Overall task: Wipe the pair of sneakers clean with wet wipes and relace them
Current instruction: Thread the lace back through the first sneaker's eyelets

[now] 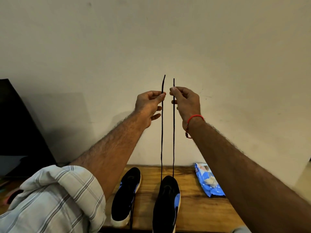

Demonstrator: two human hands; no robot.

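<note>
Plain cream wall [151, 39] fills the background above a wooden table [198, 209]. Black lace [162, 140] runs up from the right-hand sneaker [166, 204] in two near-parallel strands, both drawn taut. Left hand [149, 105] pinches the left strand between thumb and forefinger just below its tip; the remaining fingers are loosely spread. Right hand [185, 101] pinches the right strand the same way, a red thread [195, 117] at its wrist. The left tip stands slightly higher than the right.

Judgement: the lace is through the toe-end eyelets and the ends are being evened. To do this well, keep both strands taut, bring the tips level, and feed slack through the shoe until they match before crossing to the next eyelets.

Left-hand sneaker [126, 194] lies just beside the first, its lace hanging loose towards the near edge. Far right on the table lies a blue pack of wipes [210, 180] with a crumpled wipe on it. A dark object [20, 123] stands at the left.
</note>
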